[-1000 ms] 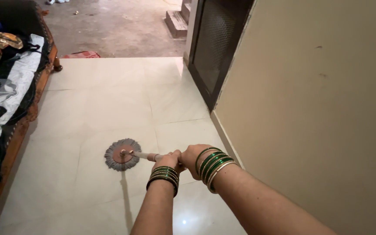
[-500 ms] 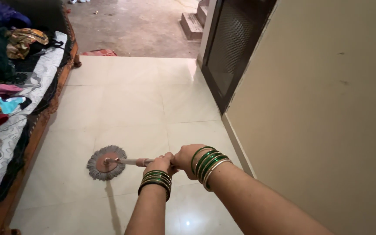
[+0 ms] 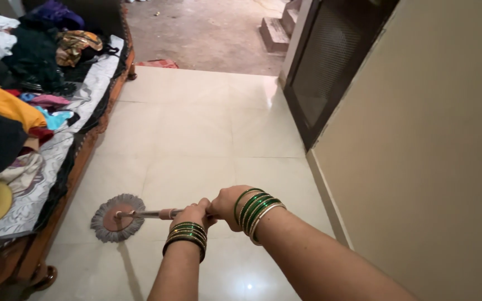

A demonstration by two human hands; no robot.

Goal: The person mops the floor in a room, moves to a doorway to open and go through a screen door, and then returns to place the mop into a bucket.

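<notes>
A mop with a round grey head (image 3: 116, 217) rests flat on the pale tiled floor (image 3: 196, 139), close to the wooden bed frame at the left. Its metal handle (image 3: 150, 213) runs back toward me. My left hand (image 3: 192, 214) is closed around the handle, green and gold bangles on the wrist. My right hand (image 3: 229, 205) grips the handle just behind the left one, also with several green bangles on the wrist.
A wooden bed (image 3: 57, 184) piled with mixed clothes (image 3: 18, 111) lines the left side. A beige wall (image 3: 436, 150) and a dark mesh door (image 3: 330, 72) stand at the right. Beyond the tiles lies a rough concrete yard (image 3: 202, 33) with steps (image 3: 277, 30).
The mop head has swept left across the tiles toward the bed. Both hands stayed on the handle, and my view has turned left, showing more of the bed.
</notes>
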